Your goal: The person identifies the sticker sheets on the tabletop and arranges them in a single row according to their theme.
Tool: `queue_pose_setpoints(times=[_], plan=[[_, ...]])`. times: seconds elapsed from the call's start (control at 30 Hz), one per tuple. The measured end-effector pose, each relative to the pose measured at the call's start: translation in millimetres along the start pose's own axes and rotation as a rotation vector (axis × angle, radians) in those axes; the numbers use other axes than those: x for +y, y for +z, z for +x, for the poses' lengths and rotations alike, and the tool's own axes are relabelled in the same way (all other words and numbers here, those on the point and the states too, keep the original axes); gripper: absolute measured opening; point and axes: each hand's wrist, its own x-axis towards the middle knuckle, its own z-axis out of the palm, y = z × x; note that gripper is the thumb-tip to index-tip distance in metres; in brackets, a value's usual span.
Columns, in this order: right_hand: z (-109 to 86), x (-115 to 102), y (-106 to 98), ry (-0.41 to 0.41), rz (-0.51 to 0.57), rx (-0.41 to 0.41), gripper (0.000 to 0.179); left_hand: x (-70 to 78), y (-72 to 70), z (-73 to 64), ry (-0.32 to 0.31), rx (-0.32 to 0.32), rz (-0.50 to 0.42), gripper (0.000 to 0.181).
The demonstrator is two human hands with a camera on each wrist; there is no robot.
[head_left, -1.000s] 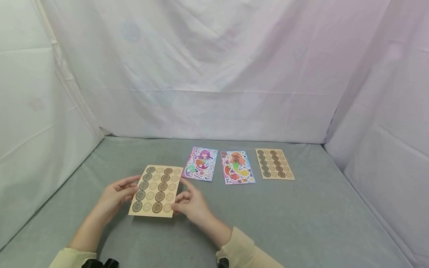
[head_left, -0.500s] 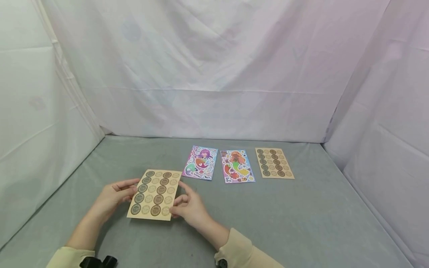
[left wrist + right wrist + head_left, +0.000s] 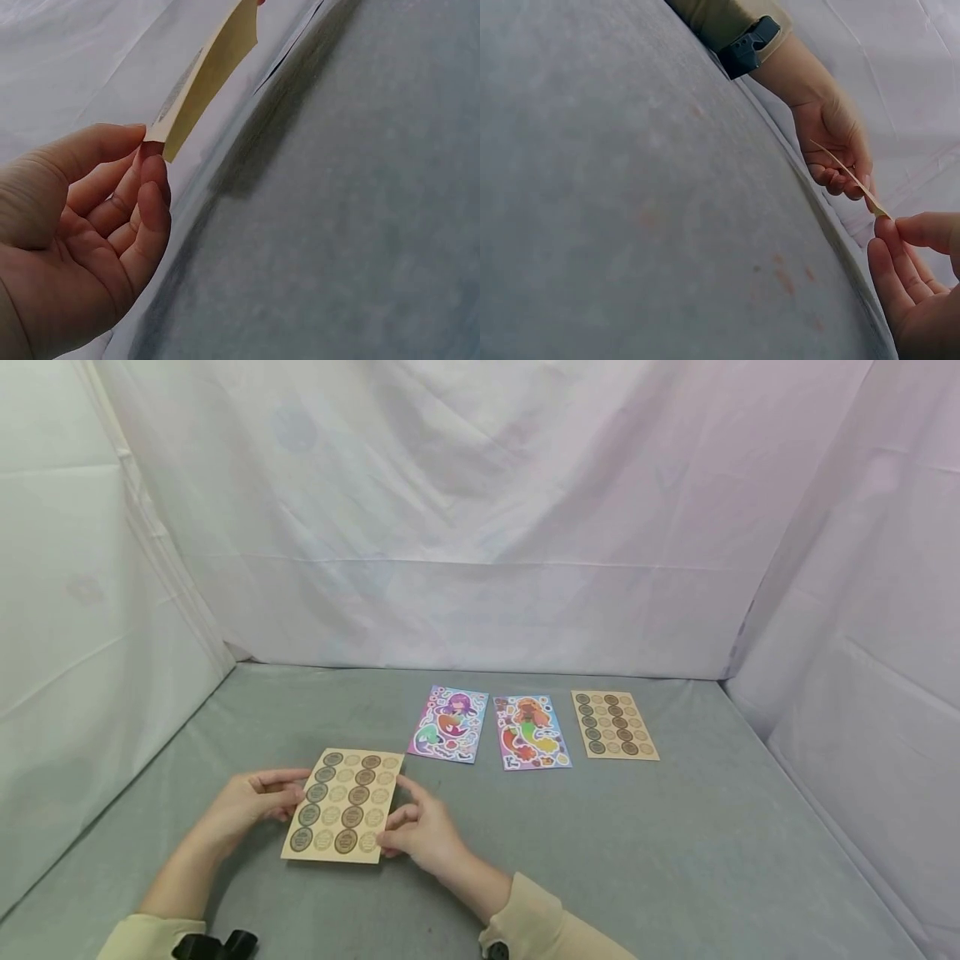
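Observation:
A tan sticker sheet (image 3: 341, 806) with rows of round dark and pale labels is held up between both hands, its near edge above the table. My left hand (image 3: 251, 806) pinches its left edge between thumb and fingers. On the opposite side my right hand (image 3: 427, 831) pinches the lower right edge with the thumb on top, index finger stretched along the edge. From the left wrist, the sheet (image 3: 214, 75) appears nearly edge-on, its plain underside showing and a shadow below. The right wrist view shows the thin edge of the sheet (image 3: 847, 174) spanning both hands.
Behind the hands lie a purple-haired mermaid sticker sheet (image 3: 450, 725), an orange-haired mermaid sticker sheet (image 3: 533, 732) and a second tan sticker sheet (image 3: 615, 725) in a row. Grey cloth covers the table (image 3: 675, 860). White curtains (image 3: 480, 510) enclose the back and sides.
Both hands have brought the tan sticker sheet slightly toward the person and a little left, still gripping its two sides. The three sheets at the back have stayed put.

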Motion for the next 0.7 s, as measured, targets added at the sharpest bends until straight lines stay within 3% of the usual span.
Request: queue_pose_setpoints(times=[0.7], plan=[[-4.2,1.4,4.9,0.042,-0.006,-0.012,0.084,-2.5,-6.4,0.3,-0.033,-0.094,0.084,0.052]])
